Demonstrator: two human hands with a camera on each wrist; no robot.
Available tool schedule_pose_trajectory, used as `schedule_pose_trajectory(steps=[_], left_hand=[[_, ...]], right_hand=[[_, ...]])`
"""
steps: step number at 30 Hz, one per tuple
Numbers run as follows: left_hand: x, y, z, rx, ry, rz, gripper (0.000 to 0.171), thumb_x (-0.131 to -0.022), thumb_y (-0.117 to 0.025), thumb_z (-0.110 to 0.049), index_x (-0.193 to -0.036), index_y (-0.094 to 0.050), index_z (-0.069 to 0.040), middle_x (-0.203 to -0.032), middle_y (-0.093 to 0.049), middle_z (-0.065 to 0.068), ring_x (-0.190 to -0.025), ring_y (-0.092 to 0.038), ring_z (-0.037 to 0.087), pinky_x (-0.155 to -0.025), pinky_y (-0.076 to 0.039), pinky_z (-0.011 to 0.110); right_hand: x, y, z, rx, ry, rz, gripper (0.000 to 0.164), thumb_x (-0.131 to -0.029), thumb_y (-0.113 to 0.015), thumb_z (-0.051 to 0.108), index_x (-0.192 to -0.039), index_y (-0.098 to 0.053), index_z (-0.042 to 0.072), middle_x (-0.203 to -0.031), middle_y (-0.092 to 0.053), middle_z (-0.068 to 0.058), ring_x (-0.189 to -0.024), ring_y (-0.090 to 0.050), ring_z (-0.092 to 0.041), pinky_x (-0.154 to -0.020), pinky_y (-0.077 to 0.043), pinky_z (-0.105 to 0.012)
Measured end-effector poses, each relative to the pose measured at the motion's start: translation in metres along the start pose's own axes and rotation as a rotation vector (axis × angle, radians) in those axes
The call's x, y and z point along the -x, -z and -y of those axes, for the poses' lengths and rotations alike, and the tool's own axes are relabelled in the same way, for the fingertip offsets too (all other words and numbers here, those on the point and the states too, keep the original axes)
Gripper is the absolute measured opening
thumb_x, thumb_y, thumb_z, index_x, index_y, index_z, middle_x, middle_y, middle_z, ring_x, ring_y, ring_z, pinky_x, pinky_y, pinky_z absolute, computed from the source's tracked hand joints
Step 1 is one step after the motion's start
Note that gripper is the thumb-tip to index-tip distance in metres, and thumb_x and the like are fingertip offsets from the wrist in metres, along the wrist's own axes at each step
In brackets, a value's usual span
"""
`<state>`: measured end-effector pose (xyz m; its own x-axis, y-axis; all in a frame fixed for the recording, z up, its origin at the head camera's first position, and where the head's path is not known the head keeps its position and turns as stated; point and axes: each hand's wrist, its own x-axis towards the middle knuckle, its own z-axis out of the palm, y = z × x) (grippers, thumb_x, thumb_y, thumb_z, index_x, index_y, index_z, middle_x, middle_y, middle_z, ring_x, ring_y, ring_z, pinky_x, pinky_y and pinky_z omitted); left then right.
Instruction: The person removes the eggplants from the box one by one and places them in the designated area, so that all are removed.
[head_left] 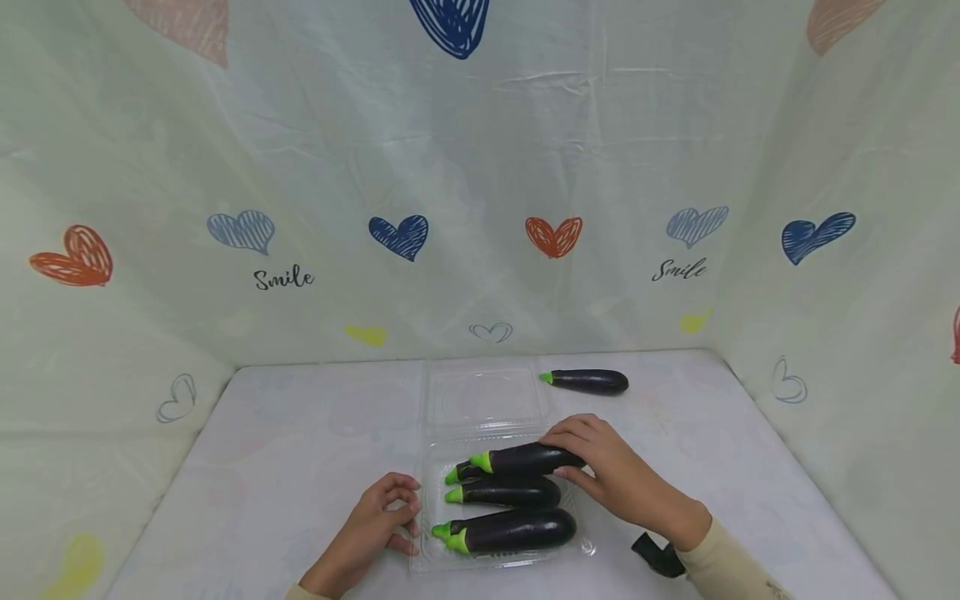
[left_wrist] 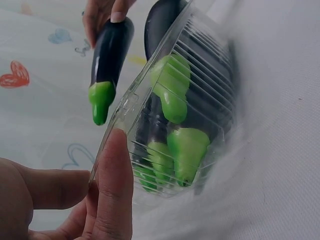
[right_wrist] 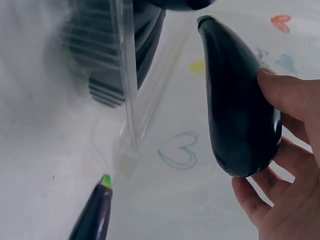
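With its fingers and thumb, my right hand (head_left: 611, 467) grips the thick end of a dark purple eggplant (right_wrist: 240, 100), the green stem pointing left. This eggplant is held over the far part of a clear plastic clamshell box (head_left: 498, 565). Several more eggplants (head_left: 517, 531) lie inside the box side by side, stems to the left. My left hand (head_left: 378, 521) is at the box's left edge. The left wrist view shows its thumb (left_wrist: 62, 189) and a finger pinching the clear rim (left_wrist: 102, 147).
The box's hinged lid (head_left: 486, 398) lies folded back flat on the white table (head_left: 300, 450). One loose eggplant (head_left: 588, 382) rests behind, right of the lid. A black object (head_left: 658, 556) sits by the right sleeve. Heart-printed sheeting (head_left: 480, 167) surrounds the table's back and sides.
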<state>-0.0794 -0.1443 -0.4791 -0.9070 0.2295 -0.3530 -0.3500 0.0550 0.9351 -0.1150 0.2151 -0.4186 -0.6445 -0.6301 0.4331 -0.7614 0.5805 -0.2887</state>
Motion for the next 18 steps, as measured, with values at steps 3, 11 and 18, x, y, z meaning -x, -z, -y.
schedule_pose_trajectory(steps=[3, 11, 18], left_hand=[[-0.001, -0.001, 0.000, -0.001, -0.001, -0.002, 0.032, -0.101, -0.059, 0.002, -0.129, -0.045, 0.009, -0.101, -0.056, 0.007, -0.076, -0.061, 0.018, -0.059, -0.063, 0.033], [-0.004, -0.001, 0.003, 0.000, 0.003, -0.007, 0.031, -0.103, -0.059, 0.002, -0.129, -0.045, 0.010, -0.101, -0.056, 0.006, -0.075, -0.061, 0.018, -0.059, -0.063, 0.034], [-0.002, -0.002, 0.002, -0.001, 0.006, -0.018, 0.030, -0.102, -0.060, 0.002, -0.128, -0.046, 0.009, -0.101, -0.057, 0.007, -0.075, -0.061, 0.018, -0.059, -0.063, 0.034]], right_hand=[[0.003, 0.004, -0.006, 0.012, -0.026, -0.011, 0.043, -0.086, -0.086, 0.009, -0.126, -0.071, 0.014, -0.126, -0.067, 0.006, -0.119, -0.058, -0.020, -0.096, -0.056, -0.043], [0.011, 0.014, -0.018, 0.025, -0.114, -0.036, 0.045, -0.088, -0.084, 0.007, -0.130, -0.069, 0.016, -0.127, -0.068, 0.004, -0.120, -0.058, -0.021, -0.095, -0.057, -0.046], [0.019, 0.018, -0.030, 0.045, -0.134, -0.078, 0.045, -0.087, -0.083, 0.003, -0.130, -0.070, 0.012, -0.127, -0.069, 0.001, -0.118, -0.059, -0.023, -0.094, -0.056, -0.042]])
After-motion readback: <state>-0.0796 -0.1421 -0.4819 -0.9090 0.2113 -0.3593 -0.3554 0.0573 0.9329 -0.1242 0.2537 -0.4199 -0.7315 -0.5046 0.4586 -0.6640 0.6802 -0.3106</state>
